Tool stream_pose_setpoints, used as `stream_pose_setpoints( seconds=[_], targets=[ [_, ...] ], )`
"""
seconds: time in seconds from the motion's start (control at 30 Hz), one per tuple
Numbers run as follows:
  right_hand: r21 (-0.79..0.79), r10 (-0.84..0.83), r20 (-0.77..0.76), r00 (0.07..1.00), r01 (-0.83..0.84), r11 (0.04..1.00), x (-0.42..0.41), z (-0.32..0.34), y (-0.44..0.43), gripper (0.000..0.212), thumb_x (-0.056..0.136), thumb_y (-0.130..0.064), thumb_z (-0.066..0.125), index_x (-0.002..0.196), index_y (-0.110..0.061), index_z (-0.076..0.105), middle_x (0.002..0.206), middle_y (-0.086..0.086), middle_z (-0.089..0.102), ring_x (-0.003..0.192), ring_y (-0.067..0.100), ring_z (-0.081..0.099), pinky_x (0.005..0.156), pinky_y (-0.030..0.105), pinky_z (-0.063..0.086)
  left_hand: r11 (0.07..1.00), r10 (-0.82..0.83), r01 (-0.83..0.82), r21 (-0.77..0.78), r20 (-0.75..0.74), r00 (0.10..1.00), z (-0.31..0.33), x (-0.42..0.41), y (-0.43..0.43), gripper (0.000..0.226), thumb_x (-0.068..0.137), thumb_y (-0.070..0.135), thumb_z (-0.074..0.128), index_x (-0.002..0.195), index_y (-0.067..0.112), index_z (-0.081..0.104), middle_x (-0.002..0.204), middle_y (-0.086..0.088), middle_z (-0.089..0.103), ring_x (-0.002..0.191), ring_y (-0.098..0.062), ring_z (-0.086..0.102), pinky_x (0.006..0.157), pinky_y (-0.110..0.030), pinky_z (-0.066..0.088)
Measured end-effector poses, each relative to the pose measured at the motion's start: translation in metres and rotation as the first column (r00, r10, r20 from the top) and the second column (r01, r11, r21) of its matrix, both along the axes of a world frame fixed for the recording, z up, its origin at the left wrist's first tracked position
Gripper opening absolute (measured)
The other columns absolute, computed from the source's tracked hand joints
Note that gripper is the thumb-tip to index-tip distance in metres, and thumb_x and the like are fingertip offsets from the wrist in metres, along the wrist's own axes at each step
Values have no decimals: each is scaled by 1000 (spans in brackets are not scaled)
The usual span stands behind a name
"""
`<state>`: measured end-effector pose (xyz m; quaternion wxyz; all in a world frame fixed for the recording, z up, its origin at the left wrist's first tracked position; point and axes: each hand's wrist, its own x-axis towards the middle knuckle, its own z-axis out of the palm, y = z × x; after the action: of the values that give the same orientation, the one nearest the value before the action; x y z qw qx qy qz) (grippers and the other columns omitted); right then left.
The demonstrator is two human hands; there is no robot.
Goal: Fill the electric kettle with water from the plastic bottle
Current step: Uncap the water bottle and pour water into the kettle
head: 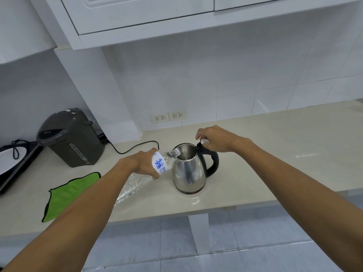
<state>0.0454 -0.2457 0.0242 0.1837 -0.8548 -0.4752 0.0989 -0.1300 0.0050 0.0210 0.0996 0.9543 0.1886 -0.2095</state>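
Observation:
A steel electric kettle [189, 173] with a black handle stands on the beige counter, its top open. My left hand [140, 163] grips a clear plastic bottle [163, 162] with a white and blue label, tipped so its neck rests over the kettle's rim. My right hand [215, 139] sits at the top of the kettle's handle, holding the black lid lever back, with a small white bottle cap [205, 141] between its fingers. Whether water is flowing is unclear.
A dark grey hot-water dispenser [71, 137] stands at the left with its black cord [135, 147] trailing behind the bottle. A green cloth [71, 194] lies near the counter's [275, 154] front edge. An induction hob [11, 163] sits at far left. Wall sockets [168, 116] are behind.

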Motion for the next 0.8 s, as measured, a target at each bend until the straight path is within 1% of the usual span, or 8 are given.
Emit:
stream_pose_setpoints(
  seconds=[0.13,0.23,0.33,0.47,0.67,0.8],
  targets=[
    [-1,2,12,1000,-2,1000,0,1,1,32,95,-11,46,123,-18,59,108,4,66,102,21,53,83,34,46,1000,-5,5,-2,-2,1000,0,0,0,100,74,36,86,154,25,27,93,2,59,78,-14,57,62,-28,46],
    [-2,3,12,1000,-3,1000,0,1,3,32,94,-10,46,122,-18,59,106,3,65,103,22,52,85,35,46,1000,-12,12,-3,2,1000,0,0,0,100,75,35,86,155,25,27,92,3,58,77,-13,56,61,-26,45],
    [-7,5,10,1000,-5,1000,0,1,3,32,94,-10,45,122,-19,59,104,1,64,104,22,51,86,37,47,1000,-13,13,0,-2,1000,0,1,0,98,75,36,86,153,26,28,92,2,58,77,-13,57,60,-26,44],
    [-16,0,21,1000,0,1000,0,1,3,32,95,-11,46,123,-19,59,108,2,66,103,20,49,88,38,47,1000,-9,9,7,-10,1000,-1,1,1,98,74,36,86,153,27,28,93,1,59,78,-15,57,62,-28,46],
    [-19,-2,9,1000,2,1000,-2,2,3,32,94,-12,46,122,-20,59,108,3,66,102,21,52,86,37,48,1000,-14,15,15,-13,1000,-2,3,2,97,73,37,86,151,26,29,93,1,59,77,-15,58,61,-28,45],
    [-16,-3,1,1000,3,1000,-3,2,2,31,94,-12,46,122,-20,59,109,4,67,101,21,55,85,36,48,1000,-16,16,14,-11,1000,-3,3,2,92,72,38,86,146,26,33,94,0,60,78,-16,58,62,-29,46]
  ],
)
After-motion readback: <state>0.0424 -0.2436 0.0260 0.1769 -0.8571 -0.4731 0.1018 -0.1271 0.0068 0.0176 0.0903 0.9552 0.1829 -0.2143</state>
